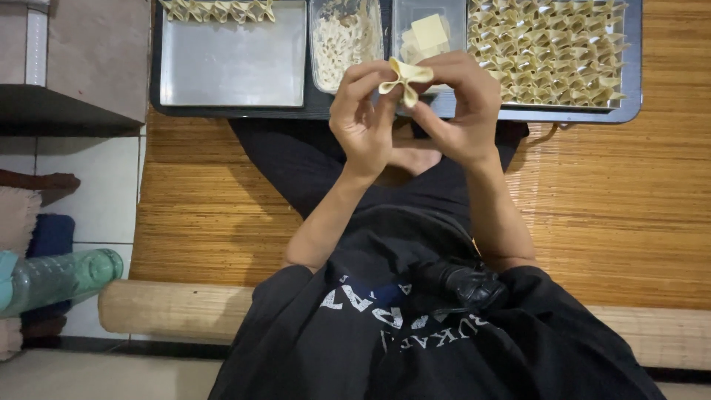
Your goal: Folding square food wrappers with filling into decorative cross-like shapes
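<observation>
We sit on a woven bamboo mat (607, 207) of fine golden slats, its near edge rolled into a thick tube, with pale floor tiles at its left. From the head camera, our left hand (364, 118) and right hand (461, 111) meet above our lap, fingertips pinched together on a pale yellow folded dough wrapper (405, 78), soft and thin, creased into a small bow shape with looped wings. Both hands hold it raised in front of the trays, clear of the mat.

Beyond them lies a dark rectangular tray (318, 110). On it, a shiny metal pan (233, 67) carries one row of folded pieces along its far edge. A clear plastic tub (345, 44) holds pale shredded filling, another clear tub (429, 33) holds flat square wrappers, and a metal pan packed with folded pieces (548, 52) stands rightmost. A translucent green plastic bottle (63, 278) lies at the left.
</observation>
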